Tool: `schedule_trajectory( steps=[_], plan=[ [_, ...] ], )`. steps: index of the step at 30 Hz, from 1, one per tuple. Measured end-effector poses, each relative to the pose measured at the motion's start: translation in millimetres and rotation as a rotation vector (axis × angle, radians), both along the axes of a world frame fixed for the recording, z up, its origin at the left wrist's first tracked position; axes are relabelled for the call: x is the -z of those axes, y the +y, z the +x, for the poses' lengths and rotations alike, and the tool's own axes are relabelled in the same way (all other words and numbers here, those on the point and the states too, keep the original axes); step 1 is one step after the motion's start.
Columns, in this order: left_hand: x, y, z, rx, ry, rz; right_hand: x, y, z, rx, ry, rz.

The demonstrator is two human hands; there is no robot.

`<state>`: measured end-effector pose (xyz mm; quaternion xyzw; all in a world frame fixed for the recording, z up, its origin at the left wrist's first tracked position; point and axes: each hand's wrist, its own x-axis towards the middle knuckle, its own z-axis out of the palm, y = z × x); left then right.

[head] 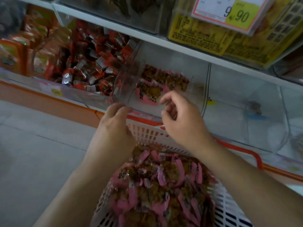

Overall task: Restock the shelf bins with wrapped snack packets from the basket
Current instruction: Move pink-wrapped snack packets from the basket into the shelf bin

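A white basket (147,133) with holes in its sides sits low in front of the person. It is heaped with small snack packets (157,182) that have pink edges and brown food inside. The far rim of the basket is close to the orange edge (49,102) of the shelf.

The left hand (113,126) is at the far left corner of the basket, by the front of a clear bin (172,63). Its fingers are bent and the tips meet near the see-through wall of the bin. The picture is blurry there, so it is hard to tell if the fingers pinch the wall or a clear wrapper or nothing.

The right hand (178,117) is up over the far rim of the basket, just in front of the same bin. Its fingers are loosely curled. No packet shows in it.

Inside the clear bin lies a small bunch of the same pink packets (157,82), flat on the bottom, near the left side. The rest of the bin floor is bare.

The bin to the left is full of red and silver packets (88,59). Further left are orange packs (19,51). On the shelf above is a yellow box (213,35) with small print, and a price tag (229,12) hangs in front of it. The floor (32,153) at the left is pale grey.
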<state>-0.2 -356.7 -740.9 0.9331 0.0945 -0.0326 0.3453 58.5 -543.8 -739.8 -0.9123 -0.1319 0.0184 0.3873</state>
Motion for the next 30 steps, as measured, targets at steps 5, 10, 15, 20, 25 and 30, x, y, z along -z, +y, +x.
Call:
schedule_trajectory(
  steps=[5,10,15,20,25,30],
  plan=[
    [-1.5,8.1,-21.3,-0.088,0.132,0.021,23.6,-36.1,-78.7,-0.113,0.405,-0.312],
    [7.7,8.8,-37.1,-0.089,0.370,0.063,92.0,-66.1,-109.1,-0.170,0.583,-0.604],
    [5.0,10.9,-29.4,-0.142,0.476,-0.009,109.9,-67.7,-117.1,-0.220,0.371,-0.657],
    [-3.9,7.2,-24.0,-0.241,0.197,0.081,86.9,-58.5,-98.9,-0.129,0.437,-0.415],
    [-13.0,-22.8,-21.6,0.070,0.123,-0.147,25.8,-65.2,-80.7,-0.031,0.610,-0.020],
    [-10.3,-45.8,-21.3,0.290,0.300,-0.391,4.7,-69.8,-82.6,-0.007,0.637,0.232]
  ],
)
